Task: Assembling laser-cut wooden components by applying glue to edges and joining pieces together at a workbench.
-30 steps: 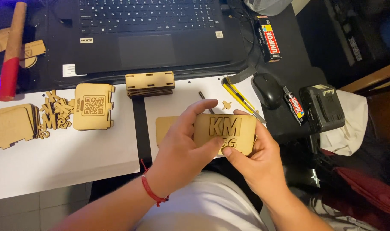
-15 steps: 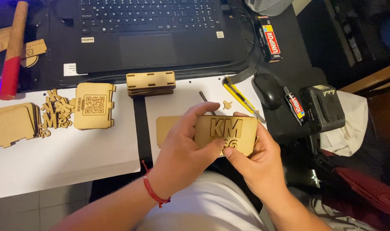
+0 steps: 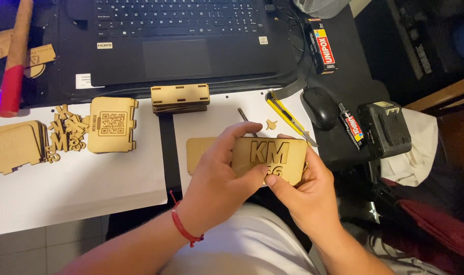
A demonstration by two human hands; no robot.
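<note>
Probably home craft desk: laptop (image 3: pixel 176 40), plywood cutouts (image 3: pixel 64 135).

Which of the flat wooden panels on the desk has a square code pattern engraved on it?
The panel with the code, lying on the white sheet left of both hands. The panel in the hands carries raised letters instead, and the one under it looks plain.

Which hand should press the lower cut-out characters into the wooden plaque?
Probably right. The right hand has its thumb already on them at the wooden plaque's lower edge; the left hand grips the plaque's left side, steadying it.

Single head-worn view, steeply downward, close above desk (image 3: pixel 115 198) and lap.
</note>
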